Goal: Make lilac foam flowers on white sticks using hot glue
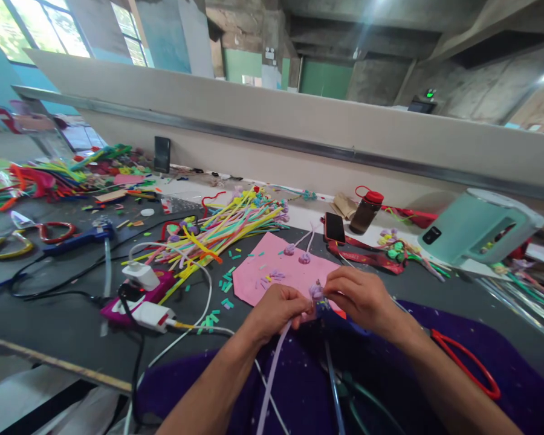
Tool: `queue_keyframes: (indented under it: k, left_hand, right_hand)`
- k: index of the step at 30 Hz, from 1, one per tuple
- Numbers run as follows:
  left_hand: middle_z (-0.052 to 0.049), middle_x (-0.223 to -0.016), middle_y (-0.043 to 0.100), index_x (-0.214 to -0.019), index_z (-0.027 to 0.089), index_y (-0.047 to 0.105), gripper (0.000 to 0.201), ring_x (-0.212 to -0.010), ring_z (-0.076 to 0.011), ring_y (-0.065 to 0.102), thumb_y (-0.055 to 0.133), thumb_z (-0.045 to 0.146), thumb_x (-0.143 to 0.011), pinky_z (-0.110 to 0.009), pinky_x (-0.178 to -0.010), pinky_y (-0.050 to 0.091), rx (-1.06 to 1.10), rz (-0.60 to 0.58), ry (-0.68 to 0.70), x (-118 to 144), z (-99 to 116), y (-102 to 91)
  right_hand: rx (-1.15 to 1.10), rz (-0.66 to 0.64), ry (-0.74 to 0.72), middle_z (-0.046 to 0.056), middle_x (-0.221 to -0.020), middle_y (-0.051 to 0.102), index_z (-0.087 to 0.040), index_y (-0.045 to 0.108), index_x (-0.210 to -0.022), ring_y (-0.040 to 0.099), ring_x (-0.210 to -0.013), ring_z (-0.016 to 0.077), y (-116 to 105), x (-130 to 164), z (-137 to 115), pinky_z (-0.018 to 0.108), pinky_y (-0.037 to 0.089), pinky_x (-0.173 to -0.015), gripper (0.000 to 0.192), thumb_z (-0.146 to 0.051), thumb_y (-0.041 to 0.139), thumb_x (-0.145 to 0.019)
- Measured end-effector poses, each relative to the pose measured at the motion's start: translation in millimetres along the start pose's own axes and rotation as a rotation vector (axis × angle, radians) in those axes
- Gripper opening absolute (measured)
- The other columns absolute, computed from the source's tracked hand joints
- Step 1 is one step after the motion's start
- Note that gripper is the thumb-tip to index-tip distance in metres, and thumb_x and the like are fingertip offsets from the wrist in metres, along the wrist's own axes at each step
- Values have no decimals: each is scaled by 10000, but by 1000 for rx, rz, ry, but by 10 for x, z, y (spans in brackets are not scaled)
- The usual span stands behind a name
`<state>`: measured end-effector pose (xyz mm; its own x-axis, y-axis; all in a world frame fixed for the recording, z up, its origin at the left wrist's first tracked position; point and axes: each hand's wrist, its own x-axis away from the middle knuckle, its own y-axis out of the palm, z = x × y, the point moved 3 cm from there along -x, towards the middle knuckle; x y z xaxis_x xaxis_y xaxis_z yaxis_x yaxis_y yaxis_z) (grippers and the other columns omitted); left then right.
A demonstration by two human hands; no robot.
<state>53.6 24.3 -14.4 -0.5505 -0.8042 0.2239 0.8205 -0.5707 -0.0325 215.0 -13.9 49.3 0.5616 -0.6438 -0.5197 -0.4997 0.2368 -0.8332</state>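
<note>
My left hand [278, 308] is closed, thumb against fingers, on a pale lilac pipe-cleaner stem [274, 377] that hangs down toward my lap. Just right of those fingertips is a small purple pipe-cleaner flower [316, 292]. The bent fingers of my right hand [356, 293] pinch at its right side; the exact contact is partly hidden. Both hands are over the near edge of a pink sheet [249, 281]. Two finished-looking purple flowers [304, 258] with stems rest on the sheet, near small lilac clippings [276, 275].
Left of the sheet are teal clippings [226, 287], a pipe-cleaner bundle [226, 229] and a magenta power strip [163, 284] with cables. Farther left are a blue glue gun [79, 237] and scissors [57, 232]. Behind stand a phone [334, 228], bottle [366, 211] and kettle [471, 226]. Red handles [469, 362] lie at right.
</note>
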Motion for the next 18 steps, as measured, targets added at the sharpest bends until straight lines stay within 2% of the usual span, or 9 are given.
queue_keyframes:
  k: [5, 13, 18]
  left_hand:
    - [42, -339, 484, -560, 123, 646, 184, -334, -67, 347, 543, 238, -661, -209, -403, 228, -32, -25, 47, -12, -14, 17]
    - [55, -330, 468, -480, 138, 581, 176, -334, -67, 354, 585, 249, -617, -208, -392, 223, -107, -4, -6, 12, 21, 36]
    - [62, -324, 459, -466, 149, 556, 180, -322, -64, 349, 547, 218, -632, -204, -389, 222, -131, -16, -11, 21, 28, 44]
  right_hand:
    - [68, 50, -82, 66, -854, 644, -175, 594, -890, 584, -789, 161, 41, 24, -21, 269, 454, -673, 90, -183, 512, -854]
    - [127, -108, -94, 50, -910, 636, -189, 606, -878, 555, -832, 169, 84, 20, -16, 293, 431, -714, 120, -166, 489, -866]
    - [135, -151, -88, 56, -910, 628, -178, 609, -882, 542, -837, 177, 98, 23, -18, 307, 424, -731, 121, -161, 490, -864]
